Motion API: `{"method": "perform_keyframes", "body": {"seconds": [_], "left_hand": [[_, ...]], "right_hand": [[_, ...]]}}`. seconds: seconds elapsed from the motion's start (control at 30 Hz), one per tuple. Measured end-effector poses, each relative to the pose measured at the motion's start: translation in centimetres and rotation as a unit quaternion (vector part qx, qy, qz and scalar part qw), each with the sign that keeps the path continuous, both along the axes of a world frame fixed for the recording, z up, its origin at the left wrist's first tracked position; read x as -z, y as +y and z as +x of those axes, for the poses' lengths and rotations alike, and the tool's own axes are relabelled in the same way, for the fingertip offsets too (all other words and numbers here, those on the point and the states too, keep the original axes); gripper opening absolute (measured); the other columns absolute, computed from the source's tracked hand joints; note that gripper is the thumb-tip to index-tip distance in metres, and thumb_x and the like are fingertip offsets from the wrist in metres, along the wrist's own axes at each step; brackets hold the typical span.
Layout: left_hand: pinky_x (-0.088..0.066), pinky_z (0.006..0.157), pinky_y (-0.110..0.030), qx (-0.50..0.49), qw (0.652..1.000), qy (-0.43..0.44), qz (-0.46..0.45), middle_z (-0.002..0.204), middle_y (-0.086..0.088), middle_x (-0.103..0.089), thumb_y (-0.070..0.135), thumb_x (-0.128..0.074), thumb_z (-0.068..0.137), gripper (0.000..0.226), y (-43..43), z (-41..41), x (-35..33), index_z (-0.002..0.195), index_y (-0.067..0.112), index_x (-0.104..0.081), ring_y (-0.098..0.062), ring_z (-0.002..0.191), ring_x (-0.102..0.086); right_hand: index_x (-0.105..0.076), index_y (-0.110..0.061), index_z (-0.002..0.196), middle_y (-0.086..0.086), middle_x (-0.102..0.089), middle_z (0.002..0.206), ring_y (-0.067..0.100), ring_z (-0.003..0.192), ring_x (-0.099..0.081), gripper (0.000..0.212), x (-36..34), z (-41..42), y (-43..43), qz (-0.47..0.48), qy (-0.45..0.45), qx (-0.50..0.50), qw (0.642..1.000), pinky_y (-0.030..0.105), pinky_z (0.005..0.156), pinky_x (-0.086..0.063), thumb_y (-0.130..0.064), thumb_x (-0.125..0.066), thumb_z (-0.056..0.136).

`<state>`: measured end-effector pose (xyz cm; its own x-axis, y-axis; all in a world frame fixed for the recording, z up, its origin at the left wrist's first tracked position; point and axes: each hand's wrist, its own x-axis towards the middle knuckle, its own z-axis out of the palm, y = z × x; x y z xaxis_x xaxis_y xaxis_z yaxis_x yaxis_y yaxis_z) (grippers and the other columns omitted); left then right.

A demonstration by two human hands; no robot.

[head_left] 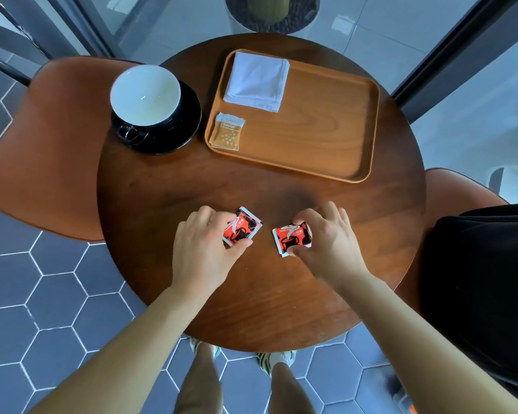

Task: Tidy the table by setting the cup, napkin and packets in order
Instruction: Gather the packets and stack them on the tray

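My left hand pinches a red and black packet between thumb and fingers near the front of the round wooden table. A second red and black packet is pinched the same way by my right hand. A wooden tray sits at the back right. On it lie a folded white napkin in the far left corner and a tan packet below it. A black cup with a white inside stands on a black saucer, left of the tray.
An orange chair stands left of the table and another at the right, with a black garment beside it. A potted plant is beyond the far edge. The floor has grey hexagon tiles.
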<state>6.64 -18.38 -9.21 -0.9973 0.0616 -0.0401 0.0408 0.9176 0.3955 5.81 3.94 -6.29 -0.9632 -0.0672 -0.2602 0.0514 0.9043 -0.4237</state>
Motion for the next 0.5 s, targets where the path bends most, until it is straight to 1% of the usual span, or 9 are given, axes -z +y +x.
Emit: {"method": "perform_keyframes", "body": {"seconds": [0.07, 0.13, 0.2, 0.23, 0.3, 0.33, 0.4, 0.43, 0.5], "left_hand": [[-0.051, 0.076, -0.044, -0.009, 1.0, -0.008, 0.007, 0.098, -0.003, -0.064, 0.052, -0.078, 0.078, 0.048, 0.4, 0.1, -0.2, 0.11, 0.019, -0.067, -0.024, 0.088, -0.06], [-0.05, 0.077, -0.043, -0.013, 1.0, -0.016, 0.011, 0.099, -0.003, -0.065, 0.05, -0.078, 0.079, 0.047, 0.6, 0.2, -0.5, 0.113, 0.019, -0.068, -0.022, 0.089, -0.06], [-0.051, 0.078, -0.044, -0.018, 0.999, -0.017, 0.029, 0.098, -0.003, -0.064, 0.041, -0.078, 0.081, 0.043, 0.5, 0.4, -0.6, 0.116, 0.017, -0.07, -0.022, 0.088, -0.06], [-0.051, 0.078, -0.045, -0.023, 0.999, -0.016, 0.045, 0.097, -0.003, -0.064, 0.034, -0.078, 0.081, 0.041, 0.4, 0.5, -0.7, 0.116, 0.016, -0.07, -0.023, 0.087, -0.061], [-0.052, 0.079, -0.048, -0.027, 0.997, -0.015, 0.077, 0.095, -0.002, -0.064, 0.022, -0.08, 0.079, 0.039, 0.0, 0.8, -0.7, 0.116, 0.014, -0.07, -0.023, 0.084, -0.06], [-0.053, 0.079, -0.048, -0.025, 0.996, -0.018, 0.087, 0.095, -0.001, -0.065, 0.018, -0.08, 0.079, 0.038, -0.1, 0.9, -0.7, 0.115, 0.014, -0.07, -0.021, 0.083, -0.06], [-0.053, 0.079, -0.047, -0.019, 0.994, -0.023, 0.101, 0.094, 0.001, -0.066, 0.016, -0.08, 0.078, 0.037, -0.3, 1.0, -0.8, 0.113, 0.015, -0.071, -0.019, 0.083, -0.058], [-0.052, 0.079, -0.047, -0.017, 0.994, -0.025, 0.105, 0.093, 0.001, -0.065, 0.014, -0.081, 0.076, 0.037, -0.3, 1.0, -0.9, 0.112, 0.015, -0.071, -0.02, 0.082, -0.058], [-0.052, 0.078, -0.047, -0.012, 0.994, -0.027, 0.108, 0.092, 0.002, -0.064, 0.01, -0.082, 0.072, 0.04, -0.4, 1.0, -1.2, 0.111, 0.016, -0.072, -0.021, 0.083, -0.058]], "right_hand": [[-0.064, -0.021, 0.109, 0.001, -0.048, 0.115, 0.024, 0.103, -0.042, 0.044, -0.5, -0.5, 0.0, 0.012, -0.018, -0.013, 1.0, 0.032, 0.081, -0.044, -0.025, -0.087, 0.072], [-0.062, -0.019, 0.101, 0.0, -0.051, 0.107, 0.024, 0.096, -0.048, 0.03, -0.8, -0.6, -0.1, 0.007, 0.004, -0.02, 1.0, 0.037, 0.075, -0.049, -0.021, -0.082, 0.078], [-0.062, -0.016, 0.091, -0.002, -0.056, 0.092, 0.024, 0.081, -0.054, 0.015, -1.0, -0.6, -0.4, -0.06, 0.032, 0.001, 0.998, 0.039, 0.066, -0.05, -0.012, -0.075, 0.084], [-0.063, -0.017, 0.087, -0.004, -0.058, 0.087, 0.02, 0.078, -0.056, 0.013, -1.1, -0.7, -0.6, -0.105, 0.03, 0.016, 0.994, 0.037, 0.067, -0.05, -0.009, -0.073, 0.084], [-0.066, -0.02, 0.085, -0.011, -0.062, 0.08, 0.01, 0.077, -0.058, 0.015, -1.2, -1.5, -1.3, -0.178, -0.01, 0.032, 0.983, 0.025, 0.069, -0.047, -0.006, -0.071, 0.083], [-0.068, -0.021, 0.085, -0.013, -0.063, 0.079, 0.008, 0.075, -0.057, 0.017, -1.2, -2.1, -1.8, -0.194, -0.035, 0.022, 0.98, 0.022, 0.068, -0.045, -0.004, -0.07, 0.083], [-0.072, -0.021, 0.089, -0.015, -0.062, 0.079, 0.009, 0.074, -0.055, 0.019, -1.3, -3.2, -3.1, -0.191, -0.069, -0.03, 0.979, 0.023, 0.067, -0.043, -0.003, -0.069, 0.082], [-0.072, -0.02, 0.093, -0.014, -0.062, 0.081, 0.009, 0.076, -0.054, 0.021, -1.4, -3.7, -3.8, -0.182, -0.073, -0.06, 0.979, 0.025, 0.069, -0.043, -0.003, -0.069, 0.082], [-0.071, -0.017, 0.103, -0.009, -0.063, 0.094, 0.014, 0.086, -0.056, 0.026, -1.3, -4.2, -4.9, -0.166, -0.046, -0.096, 0.98, 0.03, 0.076, -0.048, -0.001, -0.069, 0.082]]}}
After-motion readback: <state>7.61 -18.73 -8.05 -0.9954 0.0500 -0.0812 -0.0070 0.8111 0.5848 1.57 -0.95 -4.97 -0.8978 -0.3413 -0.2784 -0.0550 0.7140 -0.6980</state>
